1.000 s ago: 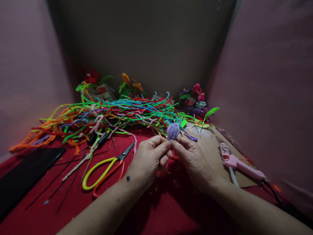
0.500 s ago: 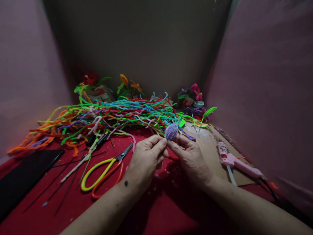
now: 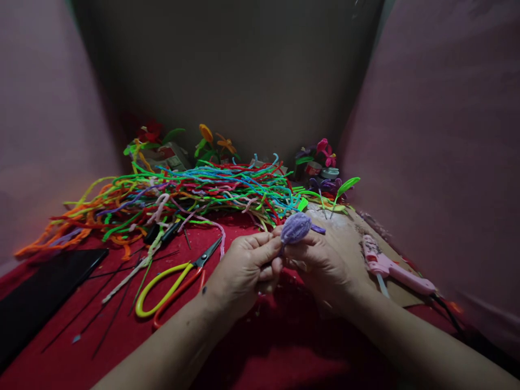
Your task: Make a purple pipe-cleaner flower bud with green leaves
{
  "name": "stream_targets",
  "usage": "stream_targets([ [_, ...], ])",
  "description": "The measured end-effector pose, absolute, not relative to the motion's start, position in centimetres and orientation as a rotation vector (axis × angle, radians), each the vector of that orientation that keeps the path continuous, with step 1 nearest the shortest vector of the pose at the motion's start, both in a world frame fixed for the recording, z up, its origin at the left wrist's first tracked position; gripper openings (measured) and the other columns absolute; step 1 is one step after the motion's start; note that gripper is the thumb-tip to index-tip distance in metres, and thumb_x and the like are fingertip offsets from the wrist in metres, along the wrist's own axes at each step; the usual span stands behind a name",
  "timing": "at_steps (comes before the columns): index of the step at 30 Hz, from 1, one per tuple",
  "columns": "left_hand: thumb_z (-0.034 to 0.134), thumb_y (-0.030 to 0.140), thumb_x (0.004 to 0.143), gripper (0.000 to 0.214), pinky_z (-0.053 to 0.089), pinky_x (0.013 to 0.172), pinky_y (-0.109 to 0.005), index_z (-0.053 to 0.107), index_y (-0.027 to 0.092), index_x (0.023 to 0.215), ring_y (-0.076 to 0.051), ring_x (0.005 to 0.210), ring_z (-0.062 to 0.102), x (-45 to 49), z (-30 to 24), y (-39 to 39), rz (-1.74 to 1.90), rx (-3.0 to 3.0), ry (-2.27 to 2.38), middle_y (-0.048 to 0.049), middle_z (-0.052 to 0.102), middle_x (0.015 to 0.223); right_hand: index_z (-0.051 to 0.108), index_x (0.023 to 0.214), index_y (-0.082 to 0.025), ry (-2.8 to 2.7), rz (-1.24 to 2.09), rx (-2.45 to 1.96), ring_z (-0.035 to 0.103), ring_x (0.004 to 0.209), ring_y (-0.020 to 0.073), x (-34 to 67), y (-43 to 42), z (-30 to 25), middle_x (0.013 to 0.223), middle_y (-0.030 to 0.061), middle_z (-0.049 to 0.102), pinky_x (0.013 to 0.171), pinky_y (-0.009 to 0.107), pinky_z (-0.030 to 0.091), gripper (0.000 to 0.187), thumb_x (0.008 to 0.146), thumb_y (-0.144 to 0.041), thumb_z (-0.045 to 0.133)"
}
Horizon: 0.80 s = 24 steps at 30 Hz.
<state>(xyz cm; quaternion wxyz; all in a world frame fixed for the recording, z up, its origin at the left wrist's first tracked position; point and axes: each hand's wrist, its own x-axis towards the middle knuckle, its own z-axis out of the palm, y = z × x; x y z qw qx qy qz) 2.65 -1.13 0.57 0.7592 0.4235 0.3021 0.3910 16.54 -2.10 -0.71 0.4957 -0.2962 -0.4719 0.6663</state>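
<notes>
A purple pipe-cleaner petal (image 3: 296,228), rounded and ribbed, is held up between my two hands. My left hand (image 3: 247,265) is closed, its thumb and forefinger pinching the petal's narrow lower end. My right hand (image 3: 320,265) is closed too, with fingertips pressed at the petal's base, partly hidden behind it. Another purple piece (image 3: 318,229) pokes out just beyond my right fingers; I cannot tell whether it joins the petal. Left of my left hand, scissors (image 3: 179,284) with one yellow and one red handle lie on the red cloth (image 3: 260,346).
A heap of multicoloured pipe cleaners (image 3: 211,187) spreads across the back. On the right, a pink glue gun (image 3: 394,271) rests on cardboard (image 3: 349,244). Dark thin wires (image 3: 116,309) and a black flat object (image 3: 44,292) lie left. Finished pipe-cleaner flowers (image 3: 327,151) stand behind.
The petal has shifted slightly right and down and tilted to the right. My right hand has moved lower around its base, while both hands keep hold of it.
</notes>
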Motion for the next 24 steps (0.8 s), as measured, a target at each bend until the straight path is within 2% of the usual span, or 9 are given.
stream_targets([
  [2,0.063,0.033,0.075,0.025,0.02,0.035,-0.015,0.051,0.014,0.066,0.0,0.034,0.02,2.6,0.5,-1.1,0.823,0.912,0.644,0.0061,0.044,0.047,0.066,0.091,-0.024,-1.11,1.628,-0.709,0.052,0.059,0.0118,16.5,-2.2,-0.6,0.069,-0.0014,0.06,0.061,0.027,0.04,0.017,0.074,-0.022,0.062],
  [5,0.06,0.033,0.078,0.026,0.021,0.037,-0.016,0.048,0.014,0.064,0.0,0.035,0.022,2.6,0.4,-1.1,0.824,0.921,0.619,0.0055,0.045,0.05,0.066,0.083,-0.022,-1.077,1.593,-0.682,0.05,0.059,0.0116,16.3,-2.1,-0.5,0.066,-0.002,0.058,0.061,0.026,0.039,0.011,0.073,-0.021,0.062],
  [10,0.054,0.033,0.082,0.027,0.019,0.038,-0.016,0.048,0.014,0.065,-0.001,0.038,0.02,2.9,0.5,-1.4,0.82,0.957,0.644,0.0072,0.036,0.05,0.064,0.07,-0.018,-0.992,1.544,-0.65,0.047,0.058,0.0098,15.9,-1.6,-0.8,0.063,-0.0024,0.057,0.057,0.023,0.037,0.004,0.066,-0.018,0.066],
  [16,0.059,0.036,0.076,0.022,0.025,0.04,-0.018,0.051,0.015,0.077,-0.003,0.04,0.032,3.5,1.3,-2.3,0.885,1.151,0.88,0.0057,0.045,0.055,0.064,0.063,-0.018,-0.801,1.568,-0.678,0.047,0.054,0.0102,15.4,-1.3,-1.1,0.057,-0.0028,0.058,0.056,0.024,0.036,0.012,0.054,-0.019,0.073],
  [20,0.065,0.035,0.07,0.029,0.031,0.042,-0.018,0.052,0.015,0.086,-0.006,0.044,0.043,3.6,1.3,-2.4,1.007,1.305,1.036,0.004,0.052,0.059,0.066,0.067,-0.018,-0.734,1.623,-0.654,0.046,0.051,0.0095,15.3,-1.4,-1.0,0.056,-0.0033,0.058,0.055,0.025,0.034,0.014,0.056,-0.022,0.073],
  [24,0.062,0.029,0.074,0.031,0.04,0.05,-0.02,0.046,0.019,0.098,-0.009,0.052,0.053,3.6,0.4,-2.1,1.196,1.489,1.079,0.0036,0.057,0.067,0.063,0.065,-0.017,-0.66,1.623,-0.703,0.041,0.046,0.0072,15.2,-1.5,-0.9,0.054,-0.0049,0.056,0.05,0.023,0.028,0.014,0.056,-0.02,0.073],
])
